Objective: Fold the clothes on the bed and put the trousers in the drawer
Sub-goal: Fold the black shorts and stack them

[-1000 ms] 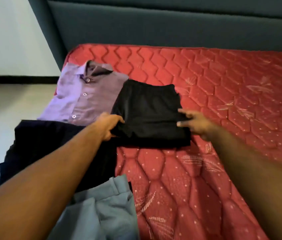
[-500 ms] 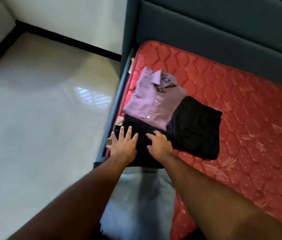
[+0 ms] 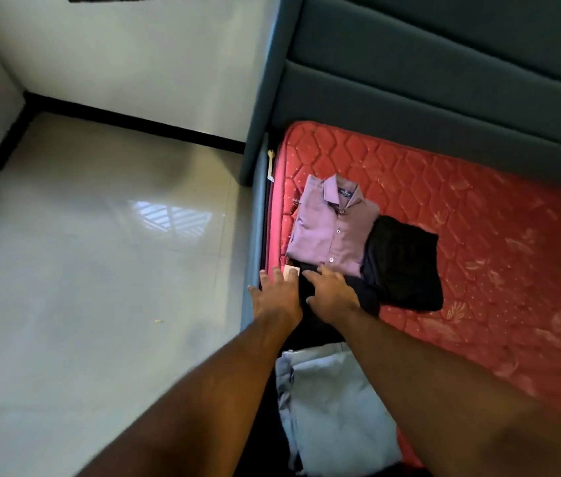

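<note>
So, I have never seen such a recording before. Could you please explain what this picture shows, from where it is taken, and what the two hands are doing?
There is no machine here. A person wears one camera on the head, so you look down along both arms. The left hand and the right hand lie with fairly straight fingers on a dark folded garment at the edge of a red mattress; neither plainly grips anything. Beyond them lies a folded purple shirt, with a folded black garment beside it. A light blue garment lies nearest the person, between the arms. To the left is a pale tiled floor.
</note>
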Available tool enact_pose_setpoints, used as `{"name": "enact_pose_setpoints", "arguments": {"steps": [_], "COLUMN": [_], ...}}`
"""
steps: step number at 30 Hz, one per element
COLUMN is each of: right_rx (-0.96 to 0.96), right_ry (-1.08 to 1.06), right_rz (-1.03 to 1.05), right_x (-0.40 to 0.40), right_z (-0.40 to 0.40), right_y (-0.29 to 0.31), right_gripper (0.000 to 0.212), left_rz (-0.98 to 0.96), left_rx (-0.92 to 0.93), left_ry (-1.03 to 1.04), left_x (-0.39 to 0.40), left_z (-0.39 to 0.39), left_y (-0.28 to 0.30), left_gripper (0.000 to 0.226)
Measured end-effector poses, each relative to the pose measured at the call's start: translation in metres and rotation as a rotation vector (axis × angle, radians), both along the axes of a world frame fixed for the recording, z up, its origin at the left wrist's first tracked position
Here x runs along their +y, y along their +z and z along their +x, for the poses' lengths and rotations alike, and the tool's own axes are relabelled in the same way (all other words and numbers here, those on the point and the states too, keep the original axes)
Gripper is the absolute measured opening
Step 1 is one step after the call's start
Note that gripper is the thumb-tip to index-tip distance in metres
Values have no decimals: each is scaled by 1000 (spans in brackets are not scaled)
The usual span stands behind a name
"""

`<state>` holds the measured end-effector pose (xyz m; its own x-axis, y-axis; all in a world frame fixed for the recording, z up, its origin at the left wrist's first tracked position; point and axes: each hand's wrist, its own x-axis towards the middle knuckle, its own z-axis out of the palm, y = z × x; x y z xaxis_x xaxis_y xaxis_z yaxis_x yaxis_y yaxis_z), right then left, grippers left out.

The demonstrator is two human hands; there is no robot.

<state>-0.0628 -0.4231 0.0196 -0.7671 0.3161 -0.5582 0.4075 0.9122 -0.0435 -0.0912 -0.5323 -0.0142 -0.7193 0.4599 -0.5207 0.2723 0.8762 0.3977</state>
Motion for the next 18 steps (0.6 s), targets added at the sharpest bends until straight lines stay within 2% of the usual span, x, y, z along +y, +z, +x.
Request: {"name": "enact_pose_setpoints", "arguments": {"steps": [5, 9, 15, 18], "right_rx": [37, 27, -70, -60], "right_ry": [-104, -120, -129, -168], "right_rz": [-44, 1, 5, -43], "right_x": [-28, -31, -32, -33], "right_z": [18, 26, 37, 32], "right_y": [31, 56, 59, 53], "right_gripper": [50, 52, 61, 62], "left_rz": [-97, -60, -55, -71], "left_rx": [2, -16, -29, -31], "left_ry": [-193, -215, -203, -189], "left_x": [-14, -15, -32, -32], "left_z": [-8, 1, 13, 6], "left_y": [50, 73, 67, 51], "left_gripper": [65, 59, 46, 49]}}
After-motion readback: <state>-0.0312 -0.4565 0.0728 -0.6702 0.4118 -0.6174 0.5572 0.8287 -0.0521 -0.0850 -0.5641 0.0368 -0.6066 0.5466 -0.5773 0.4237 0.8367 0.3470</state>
